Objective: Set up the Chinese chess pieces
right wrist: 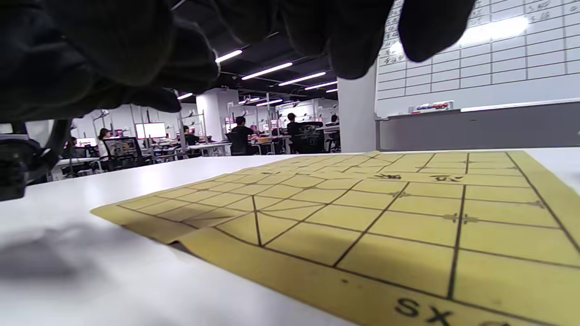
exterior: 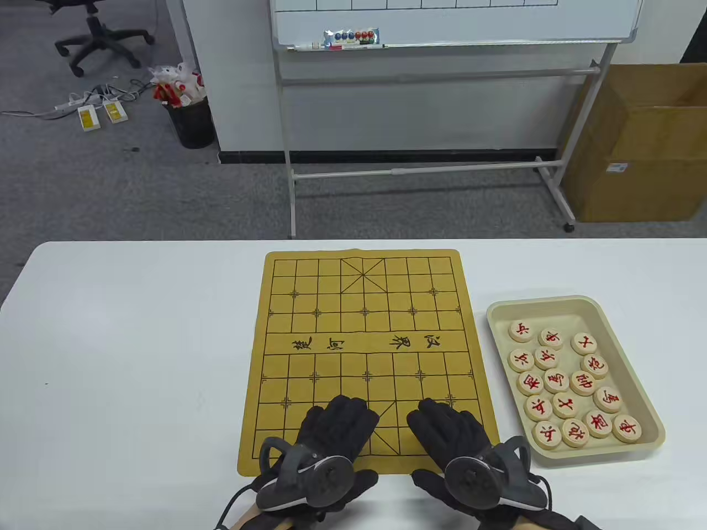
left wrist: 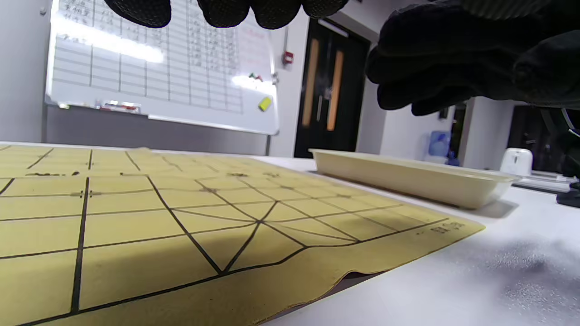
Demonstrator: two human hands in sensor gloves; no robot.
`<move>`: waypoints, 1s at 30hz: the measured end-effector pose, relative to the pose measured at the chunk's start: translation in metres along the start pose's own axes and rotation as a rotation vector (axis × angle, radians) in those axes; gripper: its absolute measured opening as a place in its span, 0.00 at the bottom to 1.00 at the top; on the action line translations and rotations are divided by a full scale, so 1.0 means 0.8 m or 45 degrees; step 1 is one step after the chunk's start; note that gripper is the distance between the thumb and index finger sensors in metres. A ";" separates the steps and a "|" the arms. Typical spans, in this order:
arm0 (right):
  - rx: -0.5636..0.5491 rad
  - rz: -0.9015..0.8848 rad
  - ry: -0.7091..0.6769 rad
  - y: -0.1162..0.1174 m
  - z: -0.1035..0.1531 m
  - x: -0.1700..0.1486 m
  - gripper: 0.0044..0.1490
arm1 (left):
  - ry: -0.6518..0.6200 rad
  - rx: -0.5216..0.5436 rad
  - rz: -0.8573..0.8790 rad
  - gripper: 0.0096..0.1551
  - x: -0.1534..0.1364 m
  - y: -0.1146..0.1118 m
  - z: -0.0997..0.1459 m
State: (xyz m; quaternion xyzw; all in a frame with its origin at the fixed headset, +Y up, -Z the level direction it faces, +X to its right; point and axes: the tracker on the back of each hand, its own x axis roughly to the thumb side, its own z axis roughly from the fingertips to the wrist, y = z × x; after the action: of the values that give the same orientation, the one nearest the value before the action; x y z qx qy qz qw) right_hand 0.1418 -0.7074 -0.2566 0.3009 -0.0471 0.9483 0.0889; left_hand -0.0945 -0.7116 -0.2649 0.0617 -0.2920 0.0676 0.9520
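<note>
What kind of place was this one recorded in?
Likely an open-plan office or lab: a wheeled whiteboard behind the table, an office chair, and people at rows of desks.

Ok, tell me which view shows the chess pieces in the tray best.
The table view: it looks straight down into the tray, so the chess pieces lie face up with red characters visible. The left wrist view shows only the tray's side wall, hiding its contents. The right wrist view shows neither tray nor pieces.

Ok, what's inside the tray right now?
The tray holds round wooden chess pieces with red characters, sixteen by my count, lying flat in loose rows. In the left wrist view the tray's wall hides them. Whether anything lies under them cannot be seen.
</note>
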 end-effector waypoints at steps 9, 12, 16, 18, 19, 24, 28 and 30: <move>-0.022 0.004 0.019 -0.004 0.000 -0.002 0.56 | -0.006 0.008 -0.010 0.54 0.002 0.000 0.000; -0.067 0.020 0.047 -0.012 0.000 -0.008 0.55 | -0.002 0.012 -0.016 0.54 0.002 0.000 0.001; -0.145 0.046 0.112 -0.028 0.001 -0.022 0.54 | -0.005 0.010 -0.023 0.54 0.003 0.000 0.001; -0.177 0.066 0.158 -0.038 0.002 -0.031 0.54 | -0.008 0.007 -0.026 0.54 0.004 -0.001 0.001; -0.208 0.080 0.186 -0.044 0.002 -0.038 0.53 | -0.009 0.007 -0.030 0.54 0.005 -0.001 0.001; -0.285 0.034 0.318 -0.073 0.007 -0.075 0.50 | -0.002 0.012 -0.042 0.54 0.005 0.000 0.002; -0.319 -0.022 0.440 -0.098 0.012 -0.117 0.46 | 0.002 0.008 -0.052 0.54 0.005 0.000 0.002; -0.303 -0.008 0.507 -0.107 0.011 -0.137 0.45 | 0.003 0.007 -0.051 0.54 0.005 0.000 0.002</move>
State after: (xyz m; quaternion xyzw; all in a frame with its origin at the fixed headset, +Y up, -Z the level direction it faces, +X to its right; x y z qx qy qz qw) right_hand 0.2517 -0.6404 -0.3097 0.0955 -0.1392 0.9764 0.1344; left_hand -0.0922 -0.7113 -0.2615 0.0700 -0.2893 0.0494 0.9534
